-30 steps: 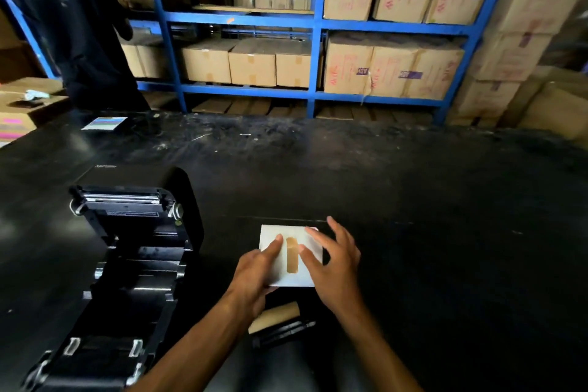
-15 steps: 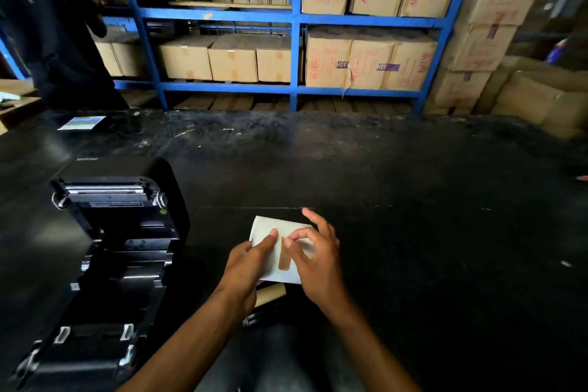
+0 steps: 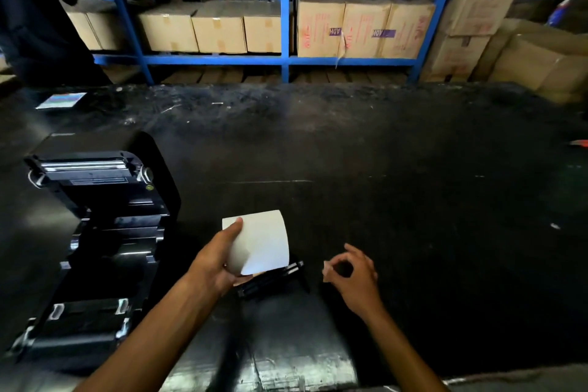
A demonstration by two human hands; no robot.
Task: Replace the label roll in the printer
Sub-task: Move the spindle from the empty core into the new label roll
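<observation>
We've got the label roll [image 3: 259, 243] up off the black table [image 3: 397, 169], cradled in our left hand [image 3: 211, 261], thumb pressed on its upper left corner and fingers curled underneath. The outer layer curls free at the lower edge, so it looks light and papery: soft on the face, likely firmer at the core, which we can't see. Squeeze the sides and it could dent or unwind; better to grip it across the ends, we reckon. Our right hand [image 3: 353, 274] hangs well apart to the right, thumb and forefinger pinched on a small pale scrap [image 3: 327, 271], probably a sealing sticker, though it's too small to be sure. Just beneath the roll lies a dark spindle-like bar [image 3: 273, 277] on the table. The printer [image 3: 95, 232] sits open at left, lid tipped back, its bay looking empty and ready. Next, we'd judge, the scrap gets dropped and the roll goes over there.
</observation>
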